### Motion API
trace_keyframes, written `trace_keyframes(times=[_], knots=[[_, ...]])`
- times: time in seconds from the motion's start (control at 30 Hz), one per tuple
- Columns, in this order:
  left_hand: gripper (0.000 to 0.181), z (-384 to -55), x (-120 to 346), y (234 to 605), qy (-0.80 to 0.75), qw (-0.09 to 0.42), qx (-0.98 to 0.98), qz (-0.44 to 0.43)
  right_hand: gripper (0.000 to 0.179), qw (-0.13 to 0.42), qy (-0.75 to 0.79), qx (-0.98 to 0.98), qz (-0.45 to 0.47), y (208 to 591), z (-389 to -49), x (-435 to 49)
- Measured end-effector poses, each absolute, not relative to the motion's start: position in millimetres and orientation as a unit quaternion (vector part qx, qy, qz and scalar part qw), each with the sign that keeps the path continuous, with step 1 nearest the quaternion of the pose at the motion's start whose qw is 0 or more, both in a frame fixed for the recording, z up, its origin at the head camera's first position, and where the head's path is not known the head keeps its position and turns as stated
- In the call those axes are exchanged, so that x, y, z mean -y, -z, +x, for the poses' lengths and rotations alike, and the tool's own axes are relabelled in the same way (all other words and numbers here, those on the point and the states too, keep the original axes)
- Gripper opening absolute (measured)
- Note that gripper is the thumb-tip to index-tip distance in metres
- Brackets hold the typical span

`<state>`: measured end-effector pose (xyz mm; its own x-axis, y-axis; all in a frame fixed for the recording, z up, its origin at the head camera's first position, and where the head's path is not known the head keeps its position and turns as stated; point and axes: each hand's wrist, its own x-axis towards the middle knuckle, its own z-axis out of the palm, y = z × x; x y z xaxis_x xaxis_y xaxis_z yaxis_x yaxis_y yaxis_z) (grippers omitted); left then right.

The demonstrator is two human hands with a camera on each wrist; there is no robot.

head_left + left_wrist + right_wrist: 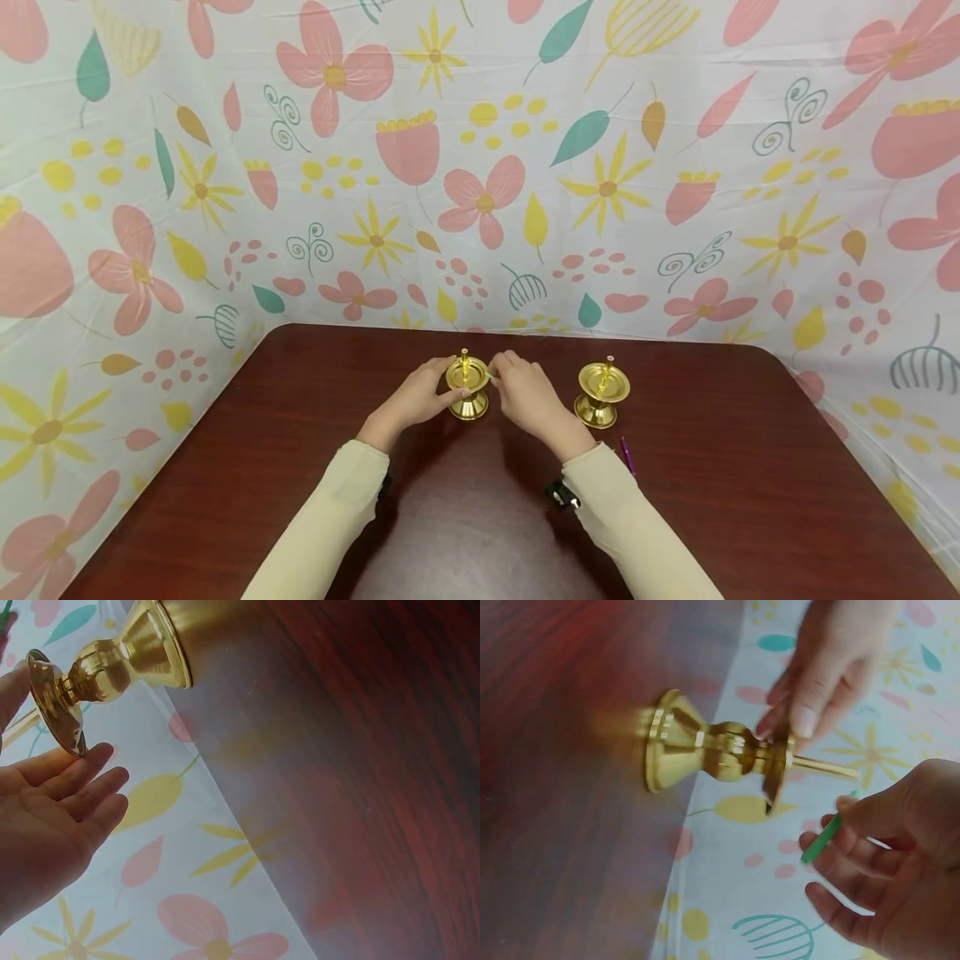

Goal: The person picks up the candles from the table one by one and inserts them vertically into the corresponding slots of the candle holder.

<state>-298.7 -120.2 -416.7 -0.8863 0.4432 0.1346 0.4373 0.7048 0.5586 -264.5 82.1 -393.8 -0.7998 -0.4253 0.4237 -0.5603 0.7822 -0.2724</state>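
Observation:
A brass candle holder [471, 407], with a wide dish and a thin upright tube, stands on the table before the hands. My left hand [412, 400] holds the dish's rim from the left, thumb at the near edge and fingers at the far side. To the right of the dish, my right hand [528, 396] pinches a thin green candle [825, 836] between thumb and fingertips. In the right wrist view the candle slants just below the tube's top, apart from it. The left wrist view shows the left fingertips [97, 754] at the rim.
A second brass candle holder [596, 412] stands to the right, beyond the right wrist. A thin purple candle [627, 456] lies near it, beside the right sleeve [622, 508]. Behind the dark wood table [300, 367] hangs a flower-patterned cloth [480, 275].

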Motion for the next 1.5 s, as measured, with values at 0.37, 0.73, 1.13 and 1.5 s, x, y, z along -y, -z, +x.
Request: trace_keyframes(times=[0.37,0.73,1.13,1.5], knots=[[0.072,-301,119,414,-0.302,0.018,-0.926,0.225,0.010,0.089,-0.479,0.837,0.249,376,-288,-85],[0.071,-299,119,417,-0.300,0.016,-0.926,0.228,0.018,0.116,-0.582,0.776,0.212,372,-293,-71],[0.071,-299,120,418,-0.299,0.018,-0.927,0.224,0.014,0.172,-0.580,0.761,0.236,374,-300,-58],[0.070,-300,121,418,-0.303,0.015,-0.924,0.232,0.012,0.161,-0.528,0.799,0.239,381,-306,-52]])
